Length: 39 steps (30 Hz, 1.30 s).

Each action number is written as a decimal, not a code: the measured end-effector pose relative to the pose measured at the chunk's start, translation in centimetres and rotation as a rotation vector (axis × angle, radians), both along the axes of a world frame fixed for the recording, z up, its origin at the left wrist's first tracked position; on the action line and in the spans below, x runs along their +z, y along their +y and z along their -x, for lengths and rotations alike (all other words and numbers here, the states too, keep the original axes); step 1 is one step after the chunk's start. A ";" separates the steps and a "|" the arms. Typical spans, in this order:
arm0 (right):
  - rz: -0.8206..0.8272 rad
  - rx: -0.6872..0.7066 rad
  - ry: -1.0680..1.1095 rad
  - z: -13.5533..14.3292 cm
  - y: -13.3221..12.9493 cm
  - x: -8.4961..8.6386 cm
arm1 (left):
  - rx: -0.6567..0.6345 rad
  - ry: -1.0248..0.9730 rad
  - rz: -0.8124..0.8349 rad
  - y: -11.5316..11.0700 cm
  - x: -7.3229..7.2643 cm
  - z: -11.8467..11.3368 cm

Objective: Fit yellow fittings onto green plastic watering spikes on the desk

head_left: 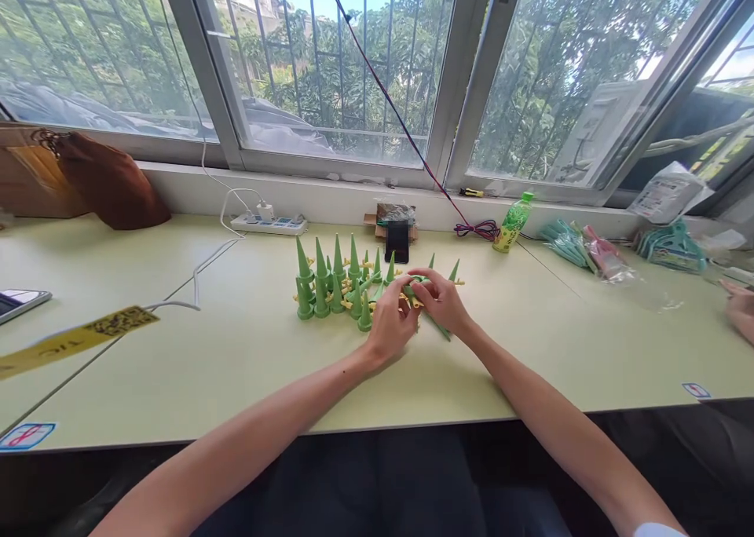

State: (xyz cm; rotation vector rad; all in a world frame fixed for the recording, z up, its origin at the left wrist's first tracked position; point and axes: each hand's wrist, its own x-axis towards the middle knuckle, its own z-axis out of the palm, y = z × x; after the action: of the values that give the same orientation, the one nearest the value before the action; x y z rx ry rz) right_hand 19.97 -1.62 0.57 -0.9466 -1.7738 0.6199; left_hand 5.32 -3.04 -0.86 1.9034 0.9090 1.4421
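Observation:
Several green pointed cones (321,295), many with small yellow side pieces, stand upright in rows on the table, left of my hands. A few more lie or stand close behind and beside my fingers. My left hand (392,317) and my right hand (441,300) meet at the right end of these rows, fingers closed together. Between them is a green cone piece (411,289) with a yellow part; my fingers hide most of it. Under my right hand a thin green cone (441,329) lies tilted on the table.
Behind the cones are a dark phone (397,242) and a small box. A power strip (271,223), green bottle (514,223) and bundled cable (478,229) line the window side. Bagged plastic items (594,250) lie right. Another person's hand (739,309) is at the right edge.

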 end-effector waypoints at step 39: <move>-0.666 -0.095 -0.307 -3.0 1.2 -0.5 | 0.033 -0.096 0.021 0.6 -0.6 -0.9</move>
State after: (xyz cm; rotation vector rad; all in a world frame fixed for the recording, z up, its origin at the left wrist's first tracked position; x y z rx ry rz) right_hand 22.98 -0.42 0.08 -0.6682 -1.9954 -0.1970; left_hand 6.20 -2.42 -1.46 1.7960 0.9101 1.5236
